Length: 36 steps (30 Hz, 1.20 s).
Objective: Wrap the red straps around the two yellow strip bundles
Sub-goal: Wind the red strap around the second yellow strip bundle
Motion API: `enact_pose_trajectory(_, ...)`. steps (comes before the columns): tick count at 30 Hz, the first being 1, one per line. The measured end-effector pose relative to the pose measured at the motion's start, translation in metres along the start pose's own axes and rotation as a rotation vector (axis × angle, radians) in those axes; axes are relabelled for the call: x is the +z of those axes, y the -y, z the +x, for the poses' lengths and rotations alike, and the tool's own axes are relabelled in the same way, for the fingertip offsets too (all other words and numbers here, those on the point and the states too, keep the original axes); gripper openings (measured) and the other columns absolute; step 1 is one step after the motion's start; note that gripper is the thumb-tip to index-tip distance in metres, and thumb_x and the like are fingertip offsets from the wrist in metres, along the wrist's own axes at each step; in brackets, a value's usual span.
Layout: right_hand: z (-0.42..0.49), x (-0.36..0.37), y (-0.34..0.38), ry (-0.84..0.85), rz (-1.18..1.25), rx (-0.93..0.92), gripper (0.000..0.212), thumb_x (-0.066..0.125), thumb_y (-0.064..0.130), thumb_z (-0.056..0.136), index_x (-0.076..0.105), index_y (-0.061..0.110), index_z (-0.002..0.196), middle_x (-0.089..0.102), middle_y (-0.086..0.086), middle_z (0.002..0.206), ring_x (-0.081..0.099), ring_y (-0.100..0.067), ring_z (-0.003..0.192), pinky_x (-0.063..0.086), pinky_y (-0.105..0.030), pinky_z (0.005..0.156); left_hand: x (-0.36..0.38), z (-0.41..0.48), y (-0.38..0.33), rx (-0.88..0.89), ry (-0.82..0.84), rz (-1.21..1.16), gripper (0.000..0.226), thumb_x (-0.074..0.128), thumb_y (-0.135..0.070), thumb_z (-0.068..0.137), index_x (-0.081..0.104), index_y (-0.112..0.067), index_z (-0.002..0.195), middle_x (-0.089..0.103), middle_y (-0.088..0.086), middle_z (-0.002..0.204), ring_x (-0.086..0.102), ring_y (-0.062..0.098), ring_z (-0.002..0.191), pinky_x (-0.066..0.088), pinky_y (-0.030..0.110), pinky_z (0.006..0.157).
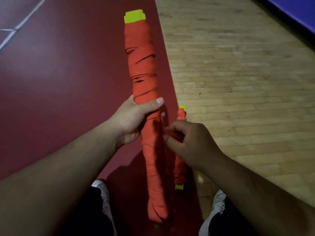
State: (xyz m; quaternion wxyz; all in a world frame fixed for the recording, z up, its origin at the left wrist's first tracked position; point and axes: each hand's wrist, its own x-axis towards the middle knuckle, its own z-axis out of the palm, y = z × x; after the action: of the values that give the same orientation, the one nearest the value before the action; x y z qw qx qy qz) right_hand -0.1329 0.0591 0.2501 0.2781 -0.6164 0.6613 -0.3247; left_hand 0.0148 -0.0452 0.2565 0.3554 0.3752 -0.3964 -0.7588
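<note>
In the head view, the left hand [134,116] is gripping the long yellow strip bundle [134,17], thumb across its front, holding it slanted from the upper centre of the frame down to the lower centre. A red fabric strap [141,74] is covering nearly all of it (only the yellow tips are peeking out at both ends). The right hand [192,142], right of centre, is pinching a short red strap end [173,135] with curled fingers, just beside the long bundle. A thinner yellow strip bundle [179,186], also wound in red, is lying on the floor under that hand, along the edge where the dark red court surface [59,82] is meeting the pale wooden plank floor [238,74]. White shoes [216,206] are showing at the bottom
</note>
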Motion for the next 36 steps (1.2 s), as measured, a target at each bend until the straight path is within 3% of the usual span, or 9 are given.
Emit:
enact_pose_trajectory(3,-0.001,-0.002,0.001,0.046,-0.031,-0.071,0.03,0.064,0.039,0.081,0.078,0.024,0.104,0.075,0.01,0.091,0.068,-0.004,0.085,0.054,-0.03,0.077,-0.002,0.001,0.001,0.039,-0.033,0.029,0.023,0.075,-0.01,0.083,0.057,-0.011,0.098,0.062,0.008,0.075,0.063,0.025,0.07,0.054,0.042,0.071)
enact_pose_trajectory(7,-0.004,0.003,0.0,0.049,0.012,-0.13,0.013,0.073,0.025,0.082,0.079,0.022,0.093,0.069,0.023,0.077,0.066,0.006,0.076,0.045,-0.008,0.067,-0.003,0.003,0.001,0.088,-0.099,0.016,0.029,0.074,-0.007,0.085,0.053,-0.008,0.106,0.061,0.009,0.075,0.061,0.024,0.068,0.055,0.038,0.066)
enact_pose_trajectory(11,-0.001,0.007,-0.001,0.153,0.008,-0.085,0.025,0.063,0.041,0.082,0.079,0.027,0.093,0.073,0.011,0.085,0.067,-0.002,0.081,0.051,-0.024,0.073,-0.002,0.004,-0.002,0.109,-0.106,0.012,0.017,0.071,-0.005,0.086,0.058,-0.01,0.095,0.062,0.009,0.074,0.061,0.024,0.067,0.055,0.036,0.068)
enact_pose_trajectory(14,0.0,0.008,-0.002,0.194,0.067,-0.022,0.023,0.063,0.036,0.086,0.08,0.026,0.098,0.073,0.007,0.092,0.066,-0.004,0.088,0.05,-0.023,0.078,-0.004,0.003,-0.004,0.112,-0.127,-0.003,0.023,0.072,-0.005,0.085,0.057,-0.008,0.103,0.062,0.009,0.077,0.063,0.023,0.069,0.055,0.036,0.068)
enact_pose_trajectory(17,0.0,0.011,-0.001,0.141,0.11,0.083,0.005,0.078,0.032,0.084,0.077,0.028,0.086,0.072,0.01,0.082,0.064,0.0,0.077,0.045,-0.017,0.068,-0.002,0.001,-0.005,0.114,-0.131,-0.003,0.026,0.073,-0.006,0.085,0.056,-0.007,0.105,0.062,0.01,0.078,0.063,0.025,0.072,0.056,0.037,0.069)
enact_pose_trajectory(20,0.0,0.018,-0.002,-0.008,0.12,0.179,0.029,0.086,0.037,0.073,0.061,0.023,0.078,0.061,0.01,0.066,0.054,0.001,0.06,0.038,-0.013,0.056,0.002,-0.002,-0.006,0.107,-0.123,-0.029,0.019,0.072,-0.006,0.086,0.058,-0.009,0.099,0.061,0.01,0.08,0.062,0.028,0.077,0.055,0.043,0.076)
enact_pose_trajectory(24,0.003,0.019,-0.002,-0.028,0.206,0.293,0.039,0.084,0.048,0.072,0.064,0.026,0.097,0.07,0.007,0.085,0.067,-0.006,0.078,0.052,-0.025,0.071,0.006,-0.006,-0.01,0.093,-0.095,-0.054,0.019,0.07,-0.007,0.087,0.057,-0.007,0.102,0.061,0.011,0.077,0.063,0.027,0.07,0.057,0.039,0.068)
enact_pose_trajectory(29,0.005,0.013,0.002,-0.051,0.203,0.226,0.023,0.083,0.036,0.078,0.065,0.029,0.09,0.072,0.01,0.08,0.067,0.0,0.073,0.047,-0.013,0.064,0.007,-0.008,-0.013,0.095,-0.113,-0.059,0.01,0.066,-0.004,0.089,0.058,-0.008,0.092,0.061,0.008,0.069,0.065,0.022,0.059,0.057,0.033,0.057)
enact_pose_trajectory(36,0.005,0.012,-0.002,0.034,0.192,0.233,0.05,0.09,0.035,0.069,0.061,0.029,0.109,0.071,0.009,0.09,0.067,-0.004,0.075,0.056,-0.032,0.075,0.005,-0.007,-0.012,0.087,-0.156,-0.062,0.01,0.069,-0.007,0.088,0.06,-0.01,0.091,0.06,0.009,0.077,0.063,0.023,0.071,0.057,0.037,0.07)
